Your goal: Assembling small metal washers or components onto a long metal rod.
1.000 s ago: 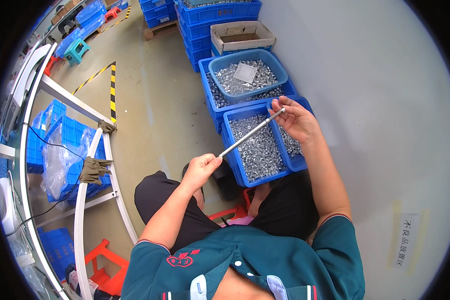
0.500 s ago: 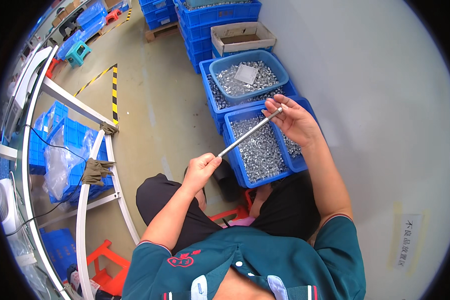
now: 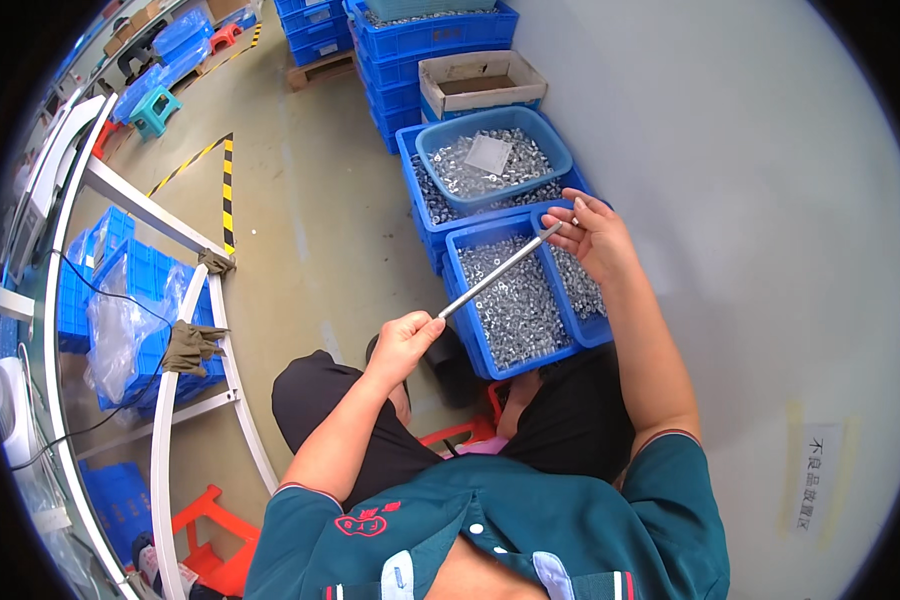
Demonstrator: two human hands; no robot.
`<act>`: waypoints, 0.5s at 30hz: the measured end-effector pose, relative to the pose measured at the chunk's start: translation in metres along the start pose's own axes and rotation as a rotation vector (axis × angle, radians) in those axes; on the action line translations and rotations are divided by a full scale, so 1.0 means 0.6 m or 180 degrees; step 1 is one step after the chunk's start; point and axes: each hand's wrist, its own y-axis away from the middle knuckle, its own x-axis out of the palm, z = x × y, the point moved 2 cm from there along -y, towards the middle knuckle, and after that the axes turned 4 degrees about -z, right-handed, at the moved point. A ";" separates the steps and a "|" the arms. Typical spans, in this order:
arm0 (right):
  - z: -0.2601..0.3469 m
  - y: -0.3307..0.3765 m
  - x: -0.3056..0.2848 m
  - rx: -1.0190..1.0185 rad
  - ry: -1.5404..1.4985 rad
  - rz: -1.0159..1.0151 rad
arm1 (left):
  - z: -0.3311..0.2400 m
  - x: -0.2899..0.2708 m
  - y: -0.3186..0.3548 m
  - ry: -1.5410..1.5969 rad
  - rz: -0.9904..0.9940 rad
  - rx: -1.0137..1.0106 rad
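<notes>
Smooth grey wall (image 3: 760, 230) alongside — my left hand (image 3: 405, 345) clasps a slender silvery metal rod (image 3: 497, 275); my right hand (image 3: 597, 238) — whether gripping, I can't tell.

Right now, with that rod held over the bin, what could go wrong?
The left hand grips the rod near one end, so it might slip and drop among the metal parts in the bin. The right hand is close to the other end and could get poked. The tub behind holds many loose parts; a knock might spill some.
</notes>
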 end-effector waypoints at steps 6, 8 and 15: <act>-0.024 -0.009 0.004 0.0032 -0.0886 -0.0046 | 0.001 0.004 0.000 -0.0104 0.0030 -0.0093; -0.033 -0.011 0.008 0.0037 -0.0990 -0.0018 | 0.005 0.006 0.000 -0.0177 0.0053 -0.0128; -0.039 0.000 0.032 0.0039 -0.1383 0.0152 | 0.016 0.007 -0.003 -0.0059 0.0013 -0.0113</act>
